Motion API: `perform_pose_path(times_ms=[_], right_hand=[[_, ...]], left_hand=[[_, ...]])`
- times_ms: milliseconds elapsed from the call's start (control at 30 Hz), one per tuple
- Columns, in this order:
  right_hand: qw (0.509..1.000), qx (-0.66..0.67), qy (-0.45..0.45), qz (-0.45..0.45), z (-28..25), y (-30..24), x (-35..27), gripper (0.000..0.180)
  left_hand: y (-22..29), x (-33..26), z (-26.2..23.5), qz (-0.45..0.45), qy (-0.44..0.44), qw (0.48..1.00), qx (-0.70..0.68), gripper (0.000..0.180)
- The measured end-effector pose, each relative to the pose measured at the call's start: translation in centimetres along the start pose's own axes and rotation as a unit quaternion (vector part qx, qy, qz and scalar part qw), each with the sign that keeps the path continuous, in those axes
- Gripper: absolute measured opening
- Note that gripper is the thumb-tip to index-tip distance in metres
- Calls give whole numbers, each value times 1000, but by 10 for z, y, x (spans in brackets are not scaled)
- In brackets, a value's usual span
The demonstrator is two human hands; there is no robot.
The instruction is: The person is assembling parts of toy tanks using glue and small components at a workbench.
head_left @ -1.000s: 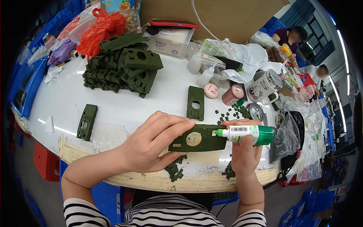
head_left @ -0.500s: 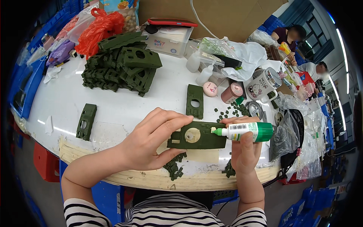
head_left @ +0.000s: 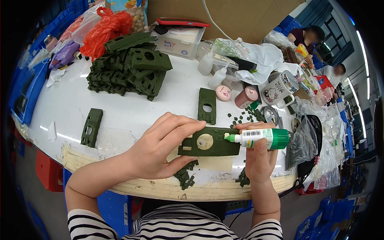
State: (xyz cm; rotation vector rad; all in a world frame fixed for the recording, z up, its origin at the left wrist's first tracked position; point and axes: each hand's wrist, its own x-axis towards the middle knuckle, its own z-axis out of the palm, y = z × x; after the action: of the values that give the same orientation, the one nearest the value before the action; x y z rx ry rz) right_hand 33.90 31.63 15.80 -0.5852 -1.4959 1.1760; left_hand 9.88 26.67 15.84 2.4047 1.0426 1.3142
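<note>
In front of me, my left hand (head_left: 162,146) grips the left end of a dark green plastic toy hull plate (head_left: 224,148) with a round hole. My right hand (head_left: 260,158) holds a white and green glue bottle (head_left: 256,138) sideways, its green tip at a small opening in the plate's right part. The right fingers also lie by the plate's right end. Just beyond lies a second green hull plate (head_left: 207,114), flat on the table. Farther left rests a third hull plate (head_left: 91,127). Small green plastic pieces (head_left: 185,176) are scattered below the left hand.
A pile of green hull plates (head_left: 130,66) stands at the far left, near a red plastic bag (head_left: 105,34). More small green pieces (head_left: 254,115) lie right of centre, beside a pink jar (head_left: 246,97) and a white mug (head_left: 277,90). Two people sit at the far right.
The glue bottle's tip stays at the plate's right opening, with barely any shift. Both hands keep their grip; the view has moved very slightly.
</note>
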Motion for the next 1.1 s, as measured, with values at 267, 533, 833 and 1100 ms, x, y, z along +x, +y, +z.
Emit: perform_pose_path(times_ms=[267,533,833,1100], right_hand=[[1000,0,5,2,0,0,-1,36],[1000,3,4,4,0,0,0,35],[989,129,22,73,1,-2,1,36],[972,210,-29,99,-4,0,2,45]], left_hand=[[0,0,0,1,-1,1000,3,64],[0,0,0,5,-2,1000,7,63],[-3,-1,1,-8,-8,1000,-12,67],[-7,-3,1,-239,68,832,-496,82]])
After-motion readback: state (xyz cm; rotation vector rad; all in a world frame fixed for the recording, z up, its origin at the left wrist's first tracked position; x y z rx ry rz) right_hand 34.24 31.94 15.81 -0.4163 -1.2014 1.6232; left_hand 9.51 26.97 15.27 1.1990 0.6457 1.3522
